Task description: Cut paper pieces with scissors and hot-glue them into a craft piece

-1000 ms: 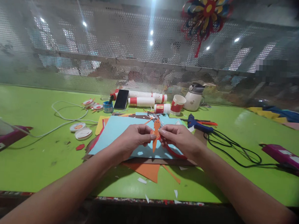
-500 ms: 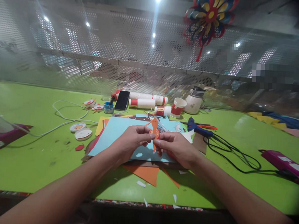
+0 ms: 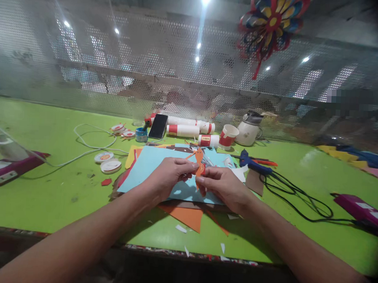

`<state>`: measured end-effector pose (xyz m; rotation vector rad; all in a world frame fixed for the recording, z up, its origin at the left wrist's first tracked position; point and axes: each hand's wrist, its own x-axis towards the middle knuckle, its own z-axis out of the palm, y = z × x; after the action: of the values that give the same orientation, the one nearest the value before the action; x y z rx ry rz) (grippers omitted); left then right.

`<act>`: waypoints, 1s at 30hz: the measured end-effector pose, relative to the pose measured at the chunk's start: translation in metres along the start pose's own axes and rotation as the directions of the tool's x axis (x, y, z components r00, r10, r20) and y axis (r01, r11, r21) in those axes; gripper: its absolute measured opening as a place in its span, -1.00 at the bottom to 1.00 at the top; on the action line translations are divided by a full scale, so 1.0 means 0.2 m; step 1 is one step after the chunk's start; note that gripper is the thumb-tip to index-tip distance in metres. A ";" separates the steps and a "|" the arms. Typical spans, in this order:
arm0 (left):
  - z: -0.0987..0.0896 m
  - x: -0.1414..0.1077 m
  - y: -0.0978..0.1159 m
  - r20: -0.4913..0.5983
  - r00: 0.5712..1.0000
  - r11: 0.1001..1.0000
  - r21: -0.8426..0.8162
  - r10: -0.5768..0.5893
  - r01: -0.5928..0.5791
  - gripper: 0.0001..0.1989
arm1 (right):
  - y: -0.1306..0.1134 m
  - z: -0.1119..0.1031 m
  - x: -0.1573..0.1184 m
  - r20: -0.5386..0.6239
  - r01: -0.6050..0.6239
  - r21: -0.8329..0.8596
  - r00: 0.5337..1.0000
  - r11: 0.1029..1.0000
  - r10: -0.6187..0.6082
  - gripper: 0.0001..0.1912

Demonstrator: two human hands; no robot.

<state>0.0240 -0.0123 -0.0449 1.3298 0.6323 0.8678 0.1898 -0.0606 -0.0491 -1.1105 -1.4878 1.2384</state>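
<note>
Between my two hands is a small orange paper figure (image 3: 199, 155) with a rounded head and a red piece (image 3: 203, 169) at its middle. My left hand (image 3: 175, 176) pinches its left side with thumb and forefinger. From the right, my right hand (image 3: 221, 182) grips the lower part and the red piece, fingers closed. Both hands are just above a light blue sheet (image 3: 144, 166), which tops a stack of coloured paper. Orange paper (image 3: 185, 217) sticks out at the stack's front edge.
Behind the stack stand paper cups (image 3: 228, 137), a phone (image 3: 158, 126), a blue jar (image 3: 141, 135) and a jug (image 3: 249, 128). A blue glue gun (image 3: 253, 164) with black cable lies right. Round discs (image 3: 110, 166) and purple power strips (image 3: 14, 169) are on the green table (image 3: 79, 212).
The view has shifted slightly, so the table items appear a little further right. Both hands still hold the orange figure, and the red piece now shows less to the left of it.
</note>
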 end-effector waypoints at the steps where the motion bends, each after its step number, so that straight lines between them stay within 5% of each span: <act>1: 0.00 0.00 0.00 -0.002 1.000 1.000 0.001 0.004 -0.004 -0.77 | 0.00 0.00 0.00 -0.009 0.000 -0.019 1.000 1.000 -0.001 -0.73; 12: 0.01 -0.01 0.01 -0.048 0.999 1.000 0.017 0.021 -0.020 -0.72 | -0.05 -0.04 -0.03 -0.011 -0.027 -0.204 1.000 0.979 0.025 -0.78; 17: 0.01 0.00 0.00 0.002 1.000 1.000 0.011 -0.009 0.009 -0.66 | -0.02 -0.09 0.00 -0.069 -0.051 0.006 0.996 0.999 0.051 -0.75; 23: 0.00 -0.01 0.06 0.073 0.997 0.993 0.120 -0.028 0.019 -0.61 | -0.01 -0.10 0.02 -0.111 -0.058 0.050 0.992 0.997 0.063 -0.72; 26: -0.11 -0.04 0.18 0.060 0.998 0.957 0.289 0.000 -0.017 -0.60 | 0.00 -0.12 0.03 -0.104 -0.057 0.073 0.992 0.996 0.065 -0.68; 30: -0.42 -0.14 0.35 -0.055 0.996 0.774 0.633 0.071 -0.020 -0.58 | 0.02 -0.14 0.04 -0.047 -0.095 0.037 0.994 0.995 0.097 -0.64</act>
<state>-0.0724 0.0119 0.0076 1.9337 1.0161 0.7711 0.2157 -0.0477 -0.0486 -1.1933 -1.3854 1.2885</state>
